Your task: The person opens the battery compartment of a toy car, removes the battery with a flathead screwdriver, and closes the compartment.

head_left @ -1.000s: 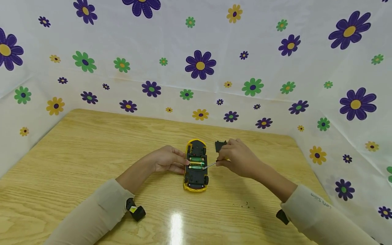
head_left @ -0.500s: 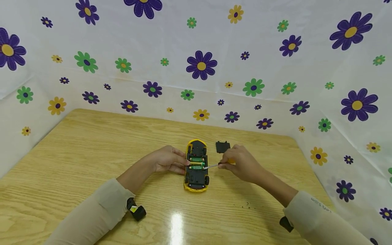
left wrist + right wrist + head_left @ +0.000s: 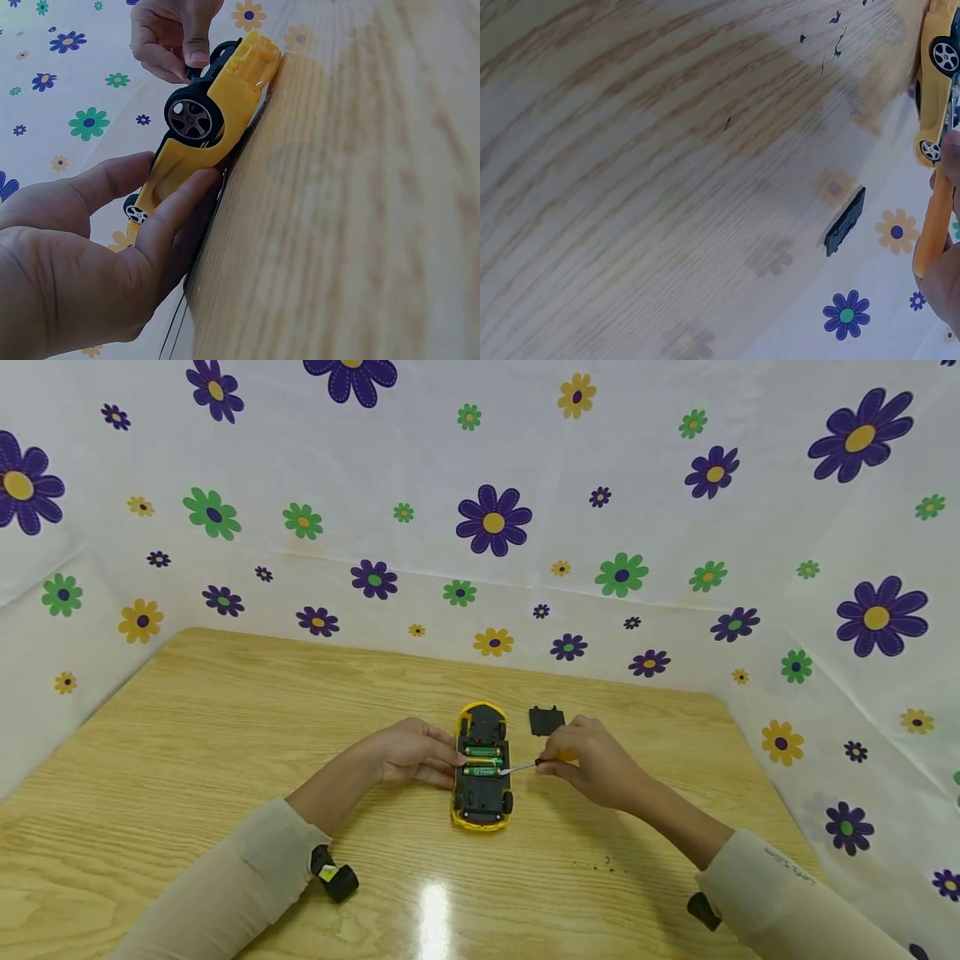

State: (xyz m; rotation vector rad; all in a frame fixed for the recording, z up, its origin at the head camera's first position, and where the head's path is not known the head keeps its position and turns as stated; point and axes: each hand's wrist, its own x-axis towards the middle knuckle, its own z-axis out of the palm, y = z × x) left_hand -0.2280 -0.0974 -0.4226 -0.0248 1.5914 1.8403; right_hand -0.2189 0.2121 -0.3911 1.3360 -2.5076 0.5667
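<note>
A yellow toy car [image 3: 482, 802] lies upside down, its black underside up and several green batteries [image 3: 482, 762] in the uncovered compartment. My left hand [image 3: 408, 752] grips the car's left side; in the left wrist view the thumb and fingers [image 3: 176, 214] are on its yellow body [image 3: 232, 97]. My right hand [image 3: 596, 762] holds a screwdriver by its orange handle [image 3: 934, 225], with the metal shaft [image 3: 519, 767] reaching to the right end of the lowest battery. Whether the tip touches battery or casing, I cannot tell.
A black battery cover [image 3: 547, 721] lies on the wooden table [image 3: 262, 718] to the right of the car. Small dark bits [image 3: 606, 863] are scattered nearer the front. A white flowered cloth [image 3: 420, 460] stands behind and at both sides.
My right hand has drawn back slightly to the right and down from the battery cover, which shows fully now. The screwdriver tip stays by the lowest battery. My left hand holds its place.
</note>
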